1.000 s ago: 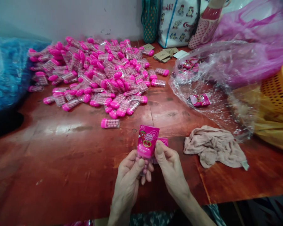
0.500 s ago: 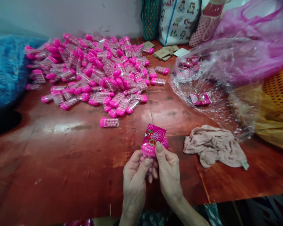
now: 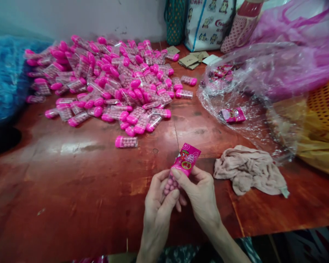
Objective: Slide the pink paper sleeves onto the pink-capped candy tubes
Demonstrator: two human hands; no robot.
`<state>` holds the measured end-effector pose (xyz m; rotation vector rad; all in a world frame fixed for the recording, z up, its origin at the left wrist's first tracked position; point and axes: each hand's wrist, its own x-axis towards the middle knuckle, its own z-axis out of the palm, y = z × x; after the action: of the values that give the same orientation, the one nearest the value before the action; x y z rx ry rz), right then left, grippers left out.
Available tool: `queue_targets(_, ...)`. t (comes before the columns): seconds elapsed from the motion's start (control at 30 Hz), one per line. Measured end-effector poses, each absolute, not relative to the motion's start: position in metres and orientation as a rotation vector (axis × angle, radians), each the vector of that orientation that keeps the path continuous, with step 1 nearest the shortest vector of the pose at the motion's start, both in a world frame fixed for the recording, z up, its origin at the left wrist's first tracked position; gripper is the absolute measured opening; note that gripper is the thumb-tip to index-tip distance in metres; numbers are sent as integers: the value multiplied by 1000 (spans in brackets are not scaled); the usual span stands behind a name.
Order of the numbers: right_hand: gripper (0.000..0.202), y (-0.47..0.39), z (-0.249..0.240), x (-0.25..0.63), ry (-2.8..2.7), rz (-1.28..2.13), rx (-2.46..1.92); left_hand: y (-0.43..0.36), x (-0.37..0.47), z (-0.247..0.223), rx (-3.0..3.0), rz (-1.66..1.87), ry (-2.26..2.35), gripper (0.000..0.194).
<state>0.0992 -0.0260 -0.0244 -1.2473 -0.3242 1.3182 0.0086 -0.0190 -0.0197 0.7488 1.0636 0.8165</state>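
Note:
Above the front part of the table, my left hand [image 3: 159, 206] is closed around the lower end of a small clear candy bottle [image 3: 169, 185] with pink balls inside. A magenta printed label sleeve [image 3: 190, 153] with a strawberry figure sits over its upper end. My right hand [image 3: 201, 195] pinches the sleeve and bottle, thumb across the sleeve's lower edge. The bottle's cap is hidden. Beyond my hands, a single pink-capped candy bottle [image 3: 129, 141] lies on its side, in front of a large pile of similar bottles [image 3: 112, 82].
A crumpled beige cloth [image 3: 249, 168] lies to the right. Behind it, a clear plastic bag [image 3: 263, 84] holds printed sleeves [image 3: 234, 114]. A yellow basket [image 3: 324, 106] stands at the right edge, a blue bag [image 3: 5, 80] at the left. Cardboard pieces [image 3: 190, 61] lie at the back.
The sleeve has tilted to the right and its loose second layer no longer shows beside it. My right thumb has moved down and left onto the sleeve's lower edge; more pink balls show.

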Motion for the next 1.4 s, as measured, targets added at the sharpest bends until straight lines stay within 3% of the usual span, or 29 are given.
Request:
queue_targets(0.2,27,-28,-22,92,-335,1284,-1357,-24,16,-13,697,938,1149,39)
queue_targets(0.5,22,-27,-18,110,-420,1449,-1087,-8,4,-13,626,795,942,39)
queue_targets(0.8,31,-31,-26,87,-389,1330,-1217,-20,14,-9,675,978,1211,45)
queue_targets(0.97,16,-27,-24,112,-325,1424,-1135,-13,8,-11,734,787,1071,52)
queue_targets(1.4,21,-29,-23,109,-369,1330,-1370,-20,7,-7,758,738,1045,58)
